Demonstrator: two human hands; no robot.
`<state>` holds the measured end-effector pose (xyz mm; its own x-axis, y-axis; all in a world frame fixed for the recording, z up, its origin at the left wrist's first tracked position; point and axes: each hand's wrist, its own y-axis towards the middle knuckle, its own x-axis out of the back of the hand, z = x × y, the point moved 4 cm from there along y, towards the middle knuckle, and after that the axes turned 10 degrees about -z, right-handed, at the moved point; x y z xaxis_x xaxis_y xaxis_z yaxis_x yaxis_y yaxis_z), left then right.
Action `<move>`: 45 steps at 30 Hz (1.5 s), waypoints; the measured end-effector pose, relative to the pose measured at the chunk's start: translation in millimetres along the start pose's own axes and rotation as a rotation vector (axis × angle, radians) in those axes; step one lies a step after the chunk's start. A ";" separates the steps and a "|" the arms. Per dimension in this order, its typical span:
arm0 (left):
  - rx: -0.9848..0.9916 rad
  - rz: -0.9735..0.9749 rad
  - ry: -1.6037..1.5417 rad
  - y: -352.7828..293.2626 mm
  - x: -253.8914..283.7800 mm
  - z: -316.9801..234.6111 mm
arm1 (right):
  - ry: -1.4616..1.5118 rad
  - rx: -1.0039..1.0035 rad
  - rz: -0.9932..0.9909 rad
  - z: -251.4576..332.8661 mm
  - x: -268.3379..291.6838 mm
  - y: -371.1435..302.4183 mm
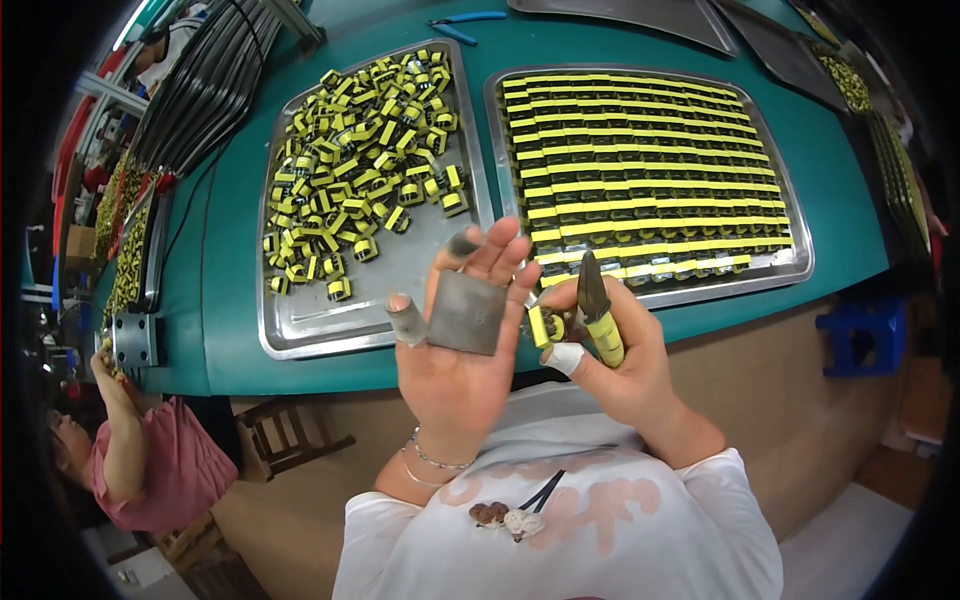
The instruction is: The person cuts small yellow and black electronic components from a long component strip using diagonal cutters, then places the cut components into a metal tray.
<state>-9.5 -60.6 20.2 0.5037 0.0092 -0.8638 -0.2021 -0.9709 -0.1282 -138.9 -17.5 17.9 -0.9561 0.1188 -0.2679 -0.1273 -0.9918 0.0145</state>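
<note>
My left hand (450, 380) is palm up with its fingers stretched out, and a square grey metal plate (467, 315) lies across the palm and finger bases. Grey coverings wrap its thumb and index finger. Close beside it, my right hand (635, 350) pinches a small yellow-and-black transformer (543, 326) between its thumb, wrapped in white tape, and forefinger. That same hand also holds a tool (604, 335) with a dark pointed end and a yellow-wrapped handle; its exact kind is unclear. Both hands are in front of the table's near edge.
A metal tray (330, 330) of loose transformers stands left on the green table (235, 240). Right of it, another tray (795, 235) holds transformers in neat rows. Blue-handled pliers (465, 20) lie behind. A co-worker in pink (165, 465) sits left; a blue stool (862, 338) stands right.
</note>
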 end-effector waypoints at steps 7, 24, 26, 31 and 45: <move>-0.012 0.077 0.061 0.0 -14.0 4.6 | -0.336 0.431 -0.052 8.9 -7.9 2.8; -0.018 0.109 0.327 -5.2 -18.7 9.1 | -0.597 0.586 -0.047 27.4 -9.7 -1.8; -0.021 0.108 0.379 -4.7 -19.1 10.0 | -0.614 0.597 -0.039 29.7 -9.8 -1.0; -0.035 0.108 0.474 -7.7 -14.7 14.2 | -0.662 0.601 0.006 31.7 -11.5 0.7; -0.131 0.368 0.919 -12.3 -37.6 -6.2 | -0.428 0.455 -0.032 14.0 -1.2 -2.5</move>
<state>-20.8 -50.5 57.2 0.8938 -0.4322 -0.1195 -0.4097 -0.8954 0.1741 -141.1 -14.5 31.7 -0.9591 0.2499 0.1330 -0.1670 -0.8790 0.4467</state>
